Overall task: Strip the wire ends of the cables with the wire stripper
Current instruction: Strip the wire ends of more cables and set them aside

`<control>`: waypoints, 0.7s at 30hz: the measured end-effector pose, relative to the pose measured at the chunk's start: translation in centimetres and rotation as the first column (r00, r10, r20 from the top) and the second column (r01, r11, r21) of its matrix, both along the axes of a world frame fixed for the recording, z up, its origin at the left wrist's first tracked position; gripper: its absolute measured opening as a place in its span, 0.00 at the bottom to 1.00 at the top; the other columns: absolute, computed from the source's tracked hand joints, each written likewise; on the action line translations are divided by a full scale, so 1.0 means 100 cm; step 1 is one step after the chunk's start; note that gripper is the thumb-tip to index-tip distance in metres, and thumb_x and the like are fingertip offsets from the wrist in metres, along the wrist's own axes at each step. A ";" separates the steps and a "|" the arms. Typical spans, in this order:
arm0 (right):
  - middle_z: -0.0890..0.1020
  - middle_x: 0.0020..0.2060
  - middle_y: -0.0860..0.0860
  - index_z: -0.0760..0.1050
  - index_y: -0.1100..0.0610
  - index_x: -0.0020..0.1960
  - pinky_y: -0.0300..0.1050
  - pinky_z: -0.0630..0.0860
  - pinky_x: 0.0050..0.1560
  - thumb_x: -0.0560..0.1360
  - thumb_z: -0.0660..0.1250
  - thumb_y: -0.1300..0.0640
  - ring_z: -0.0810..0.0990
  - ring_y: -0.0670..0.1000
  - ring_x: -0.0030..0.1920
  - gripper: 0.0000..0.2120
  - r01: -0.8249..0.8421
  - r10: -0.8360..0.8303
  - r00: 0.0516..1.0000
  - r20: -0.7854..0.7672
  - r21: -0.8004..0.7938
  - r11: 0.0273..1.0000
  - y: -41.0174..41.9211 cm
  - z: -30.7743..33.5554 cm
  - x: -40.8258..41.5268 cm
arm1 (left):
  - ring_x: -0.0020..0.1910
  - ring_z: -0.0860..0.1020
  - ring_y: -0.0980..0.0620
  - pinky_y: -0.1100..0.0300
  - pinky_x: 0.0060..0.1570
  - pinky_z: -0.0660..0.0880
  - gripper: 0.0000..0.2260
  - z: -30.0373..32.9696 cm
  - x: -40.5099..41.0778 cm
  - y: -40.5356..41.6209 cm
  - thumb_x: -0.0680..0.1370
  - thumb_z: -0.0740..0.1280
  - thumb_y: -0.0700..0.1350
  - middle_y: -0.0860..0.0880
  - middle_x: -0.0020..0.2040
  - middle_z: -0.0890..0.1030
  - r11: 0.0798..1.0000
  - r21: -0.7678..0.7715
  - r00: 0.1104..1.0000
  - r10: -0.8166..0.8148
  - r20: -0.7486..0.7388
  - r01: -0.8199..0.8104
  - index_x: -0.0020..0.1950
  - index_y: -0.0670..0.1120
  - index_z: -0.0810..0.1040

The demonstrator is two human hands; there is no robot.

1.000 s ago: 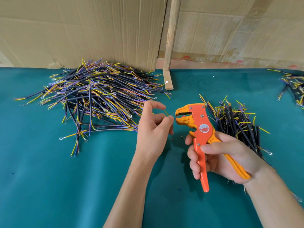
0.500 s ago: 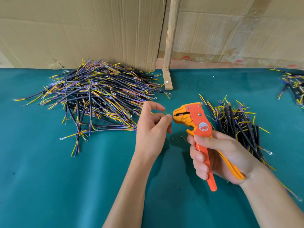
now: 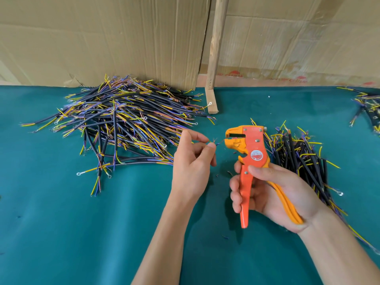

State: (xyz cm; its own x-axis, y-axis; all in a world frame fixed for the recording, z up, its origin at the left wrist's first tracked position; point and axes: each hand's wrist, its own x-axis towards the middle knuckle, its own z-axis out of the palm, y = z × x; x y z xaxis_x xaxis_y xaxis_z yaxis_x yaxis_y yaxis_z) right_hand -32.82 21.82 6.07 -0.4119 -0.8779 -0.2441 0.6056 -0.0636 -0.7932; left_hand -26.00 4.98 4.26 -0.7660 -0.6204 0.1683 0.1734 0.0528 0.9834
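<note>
Left hand (image 3: 192, 161) pinches a thin wire end (image 3: 216, 142) beside the orange wire stripper (image 3: 249, 159), whose handles the right hand (image 3: 273, 194) grips.

Left hand (image 3: 191, 161) pinches a thin wire end (image 3: 216, 141) just left of the wire stripper (image 3: 249, 159); right hand (image 3: 275, 194) grips its handles from below, fingers curled.

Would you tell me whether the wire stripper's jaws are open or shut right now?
Open: a dark gap shows between the jaws of the wire stripper, and the handles are spread in the right hand.
</note>
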 end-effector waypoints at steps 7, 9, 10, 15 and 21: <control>0.80 0.46 0.68 0.79 0.62 0.55 0.60 0.80 0.42 0.69 0.79 0.58 0.81 0.65 0.39 0.18 -0.045 0.045 0.999 -0.023 0.033 0.998 0.004 -0.001 -0.004 | 0.27 0.64 0.50 0.58 0.30 0.62 0.06 0.000 0.000 -0.001 0.75 0.64 0.46 0.49 0.29 0.78 1.000 -0.006 1.000 0.009 -0.009 -0.009 0.48 0.48 0.69; 0.80 0.45 0.68 0.79 0.62 0.56 0.60 0.80 0.42 0.69 0.78 0.59 0.81 0.65 0.39 0.17 -0.074 0.075 0.997 -0.035 0.029 0.997 0.006 0.001 -0.004 | 0.28 0.65 0.49 0.58 0.30 0.63 0.06 0.000 0.001 0.000 0.75 0.64 0.46 0.49 0.29 0.78 1.000 -0.006 1.000 0.009 -0.004 -0.009 0.49 0.47 0.69; 0.79 0.44 0.68 0.79 0.61 0.56 0.60 0.80 0.42 0.69 0.78 0.60 0.81 0.65 0.38 0.17 -0.080 0.081 0.996 -0.039 0.030 0.996 0.006 0.001 -0.003 | 0.29 0.66 0.49 0.58 0.30 0.63 0.06 0.000 0.001 0.000 0.75 0.64 0.46 0.49 0.29 0.78 1.000 -0.003 1.000 0.008 -0.005 -0.008 0.48 0.47 0.69; 0.78 0.41 0.66 0.78 0.62 0.55 0.59 0.79 0.40 0.69 0.79 0.60 0.79 0.64 0.36 0.17 -0.069 0.071 0.997 -0.037 0.045 0.997 0.007 0.003 -0.003 | 0.30 0.67 0.48 0.59 0.29 0.63 0.05 0.002 0.000 0.001 0.75 0.64 0.44 0.50 0.28 0.77 1.000 -0.004 1.000 0.004 -0.005 -0.004 0.48 0.46 0.69; 0.75 0.36 0.61 0.77 0.60 0.51 0.54 0.77 0.34 0.70 0.80 0.58 0.76 0.60 0.32 0.16 -0.055 0.057 0.998 -0.037 0.052 0.997 0.004 0.002 -0.002 | 0.30 0.68 0.48 0.59 0.29 0.64 0.05 0.002 0.000 0.001 0.75 0.64 0.43 0.50 0.28 0.77 1.000 -0.018 1.000 0.007 -0.006 -0.008 0.48 0.45 0.69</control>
State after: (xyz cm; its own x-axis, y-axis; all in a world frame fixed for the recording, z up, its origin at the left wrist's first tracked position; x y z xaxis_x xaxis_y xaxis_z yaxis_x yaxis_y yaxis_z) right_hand -33.00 22.25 6.28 -0.3723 -0.8868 -0.2739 0.5758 0.0108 -0.8175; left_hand -25.97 5.06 4.43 -0.7602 -0.6230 0.1840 0.1788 0.0715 0.9813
